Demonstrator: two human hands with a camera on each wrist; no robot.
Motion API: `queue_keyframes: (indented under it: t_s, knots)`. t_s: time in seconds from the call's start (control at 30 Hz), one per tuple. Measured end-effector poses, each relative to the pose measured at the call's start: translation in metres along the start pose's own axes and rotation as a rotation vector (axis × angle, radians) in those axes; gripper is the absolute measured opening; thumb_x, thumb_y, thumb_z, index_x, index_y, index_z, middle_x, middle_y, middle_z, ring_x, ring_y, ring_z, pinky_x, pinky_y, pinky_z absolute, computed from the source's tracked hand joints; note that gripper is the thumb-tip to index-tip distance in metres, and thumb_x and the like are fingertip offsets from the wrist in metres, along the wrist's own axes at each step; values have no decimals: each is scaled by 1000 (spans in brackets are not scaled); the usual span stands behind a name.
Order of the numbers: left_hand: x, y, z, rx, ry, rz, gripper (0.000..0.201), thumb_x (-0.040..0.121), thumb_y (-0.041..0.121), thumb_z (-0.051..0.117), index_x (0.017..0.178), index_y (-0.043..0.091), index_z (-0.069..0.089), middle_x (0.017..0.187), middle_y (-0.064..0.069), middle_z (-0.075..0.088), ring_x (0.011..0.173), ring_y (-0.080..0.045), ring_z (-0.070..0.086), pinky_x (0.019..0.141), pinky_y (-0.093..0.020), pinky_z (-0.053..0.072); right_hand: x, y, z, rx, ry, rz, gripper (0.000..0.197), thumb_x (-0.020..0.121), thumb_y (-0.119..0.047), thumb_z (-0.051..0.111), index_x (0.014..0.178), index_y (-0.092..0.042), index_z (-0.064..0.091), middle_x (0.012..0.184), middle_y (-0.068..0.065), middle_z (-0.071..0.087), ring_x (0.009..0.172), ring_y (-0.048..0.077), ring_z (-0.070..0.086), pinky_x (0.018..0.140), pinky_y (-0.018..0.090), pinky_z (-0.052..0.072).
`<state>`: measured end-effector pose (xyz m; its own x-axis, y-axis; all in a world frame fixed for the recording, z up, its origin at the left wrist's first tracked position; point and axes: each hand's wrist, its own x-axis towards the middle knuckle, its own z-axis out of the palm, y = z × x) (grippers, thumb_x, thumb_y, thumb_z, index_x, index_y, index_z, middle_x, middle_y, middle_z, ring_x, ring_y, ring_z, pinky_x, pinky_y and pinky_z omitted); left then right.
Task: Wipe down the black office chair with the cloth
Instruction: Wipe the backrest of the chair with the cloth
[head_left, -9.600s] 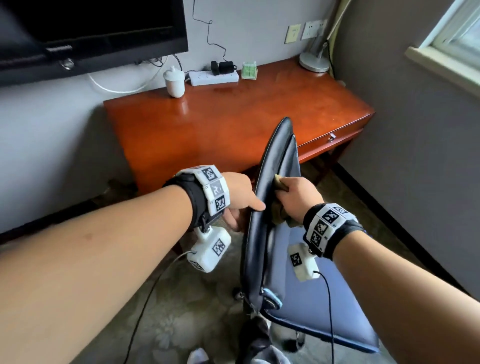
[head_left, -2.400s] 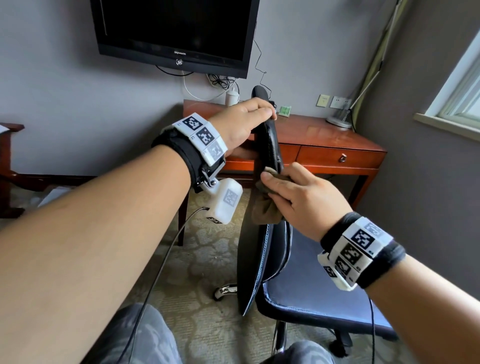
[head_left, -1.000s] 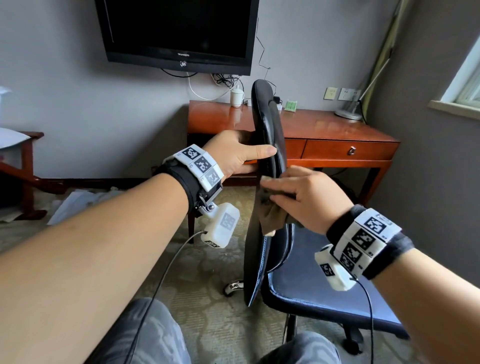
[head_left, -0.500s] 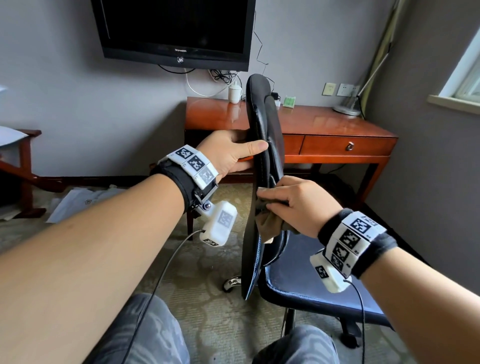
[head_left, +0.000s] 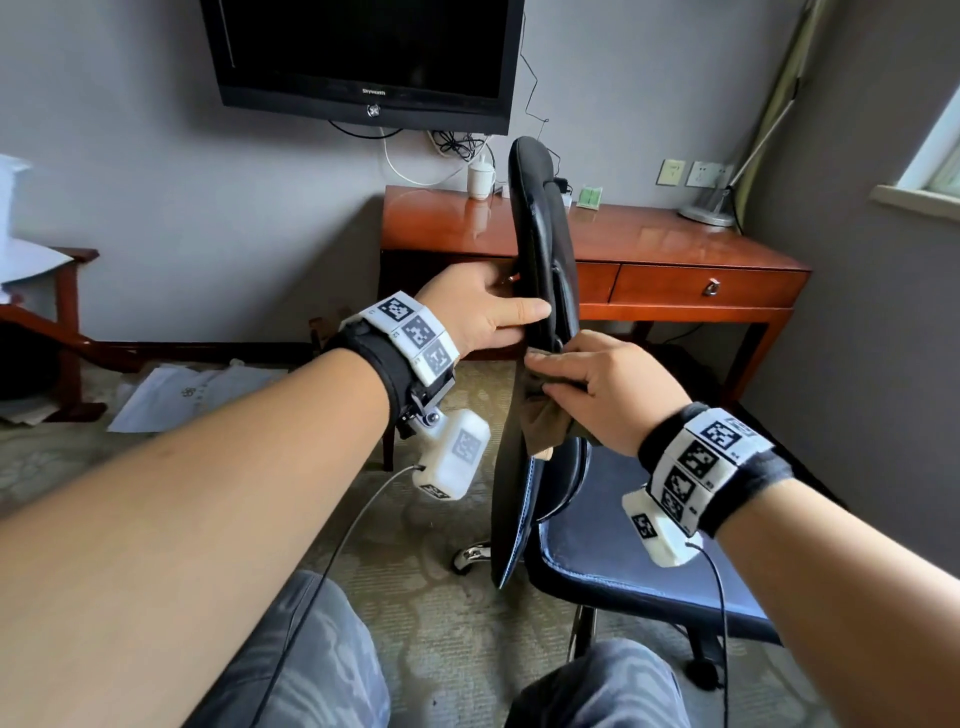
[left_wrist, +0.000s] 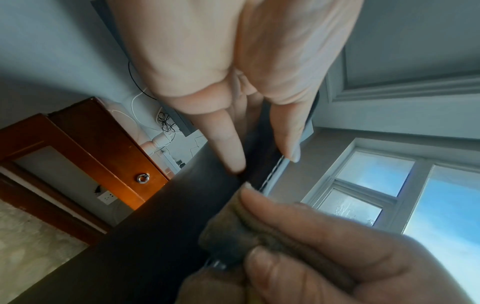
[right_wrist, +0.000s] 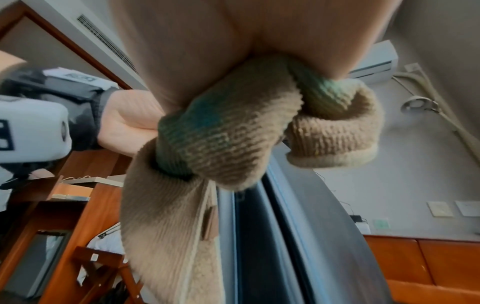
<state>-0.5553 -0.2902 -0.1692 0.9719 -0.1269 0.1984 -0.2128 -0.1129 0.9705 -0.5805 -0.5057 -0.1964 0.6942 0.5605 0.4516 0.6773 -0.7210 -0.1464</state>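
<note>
Only readable text: brand "Skyworth" in small light letters on the lower bezel of the wall-mounted TV (head_left: 363, 52), centre, just above a round logo badge, head view. Black-and-white square code markers on both wristbands (head_left: 415, 332) and on the white wrist camera housings (head_left: 454, 460); tiny characters beside them too small to read. Nothing legible in either wrist view.

The chair (head_left: 540, 291) is set before the desk (head_left: 649, 244), its backrest flanked by the left hand (head_left: 483, 312) and, lower right, the cloth (head_left: 540, 415).
</note>
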Motion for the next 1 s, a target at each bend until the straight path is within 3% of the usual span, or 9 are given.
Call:
queue_keyframes:
  t_s: [0.2,0.33,0.43,0.57,0.73,0.87,0.93,1.0]
  knots:
    - [-7,-13,4,-1,-32,-22,63,77,24,85,137,24,64,119,4,79,117,-16,72,107,-52,55,-21,4,22,-15,-195,30,38,98,-28,65,134,-39,66,105,-9,59,103,17,64,90,30,51]
    - [-4,-15,4,-56,-26,-27,58,89,10,82,142,18,62,116,1,79,116,-18,73,105,-52,56,-12,-4,8,57,9,-19,36,95,-26,71,130,-35,70,99,-6,64,90,14,65,81,30,54]
    - [-3,-18,4,-63,-28,-25,52,87,12,84,134,22,66,115,1,80,115,-18,73,107,-51,55,-6,-4,10,134,124,26,34,94,-21,73,127,-31,73,98,-7,65,91,11,65,84,26,53]
    - [-3,-19,2,-76,-14,-22,40,83,16,85,119,28,71,115,-1,80,116,-19,73,106,-52,55,-13,2,29,233,104,123,32,94,-20,73,123,-34,75,97,-18,61,91,1,61,87,15,47]
    - [-6,-20,4,-90,-8,-12,38,82,23,84,118,28,72,117,0,79,117,-17,72,108,-50,54,-21,3,38,148,-88,155,33,97,-22,68,127,-36,72,100,-11,61,97,12,64,88,25,49]
    - [-10,-19,4,-146,-13,-32,36,92,8,78,125,22,70,119,-5,78,115,-16,73,109,-49,54,-43,10,36,163,-49,166,33,96,-23,70,126,-37,73,95,-18,59,91,7,62,80,12,41]
    - [-12,-18,5,-110,-7,-22,47,82,24,87,126,27,71,120,-8,78,119,-25,72,109,-56,53,-59,20,33,180,-30,208,33,94,-22,72,124,-38,74,91,-22,58,88,3,62,77,3,37]
    - [-15,-16,9,-138,-3,-20,60,72,33,89,129,32,71,122,-14,76,122,-34,69,108,-62,51,-72,25,30,209,-9,243,34,93,-21,73,122,-38,74,90,-23,59,87,-2,63,76,3,40]
